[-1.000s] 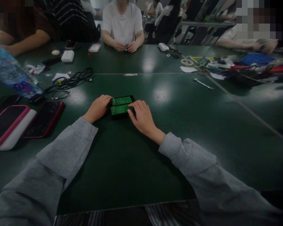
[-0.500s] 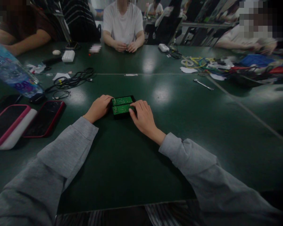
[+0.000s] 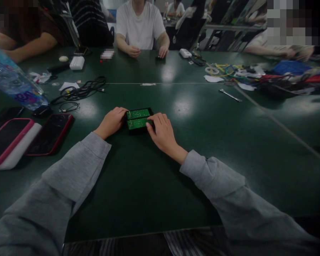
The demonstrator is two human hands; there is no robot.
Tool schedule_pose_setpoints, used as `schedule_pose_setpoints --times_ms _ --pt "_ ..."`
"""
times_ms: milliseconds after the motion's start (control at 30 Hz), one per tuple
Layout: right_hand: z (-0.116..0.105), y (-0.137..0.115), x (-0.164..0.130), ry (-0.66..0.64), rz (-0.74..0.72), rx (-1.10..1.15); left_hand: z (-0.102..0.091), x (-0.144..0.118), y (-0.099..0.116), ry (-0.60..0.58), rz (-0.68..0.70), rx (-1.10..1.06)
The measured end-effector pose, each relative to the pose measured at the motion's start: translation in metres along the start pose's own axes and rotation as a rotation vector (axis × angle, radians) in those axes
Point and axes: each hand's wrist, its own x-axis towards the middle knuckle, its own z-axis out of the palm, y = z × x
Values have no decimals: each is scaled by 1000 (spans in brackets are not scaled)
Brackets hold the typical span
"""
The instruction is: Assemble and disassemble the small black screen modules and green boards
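A small black case holding two green circuit boards (image 3: 137, 118) lies flat on the dark green table (image 3: 154, 177), in front of me. My left hand (image 3: 111, 122) is curled against its left end and grips it. My right hand (image 3: 162, 132) rests on its right end, fingers bent over the nearer board and the case's edge. Both arms wear grey sleeves.
Two phones in red and pink cases (image 3: 50, 134) lie at the left, beside a tilted water bottle (image 3: 13, 82) and black cables (image 3: 81, 91). A wrench (image 3: 229, 95) and a heap of coloured wires (image 3: 256, 73) lie at the right. Other people sit across the table.
My hands and the case have hardly moved. The person in the white shirt opposite has drawn their hands apart.
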Motion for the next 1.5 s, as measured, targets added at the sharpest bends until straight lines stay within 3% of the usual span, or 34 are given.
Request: schedule_pose_setpoints --times_ms 1500 --pt "2 3 0 25 -41 97 -1 0 1 8 10 -16"
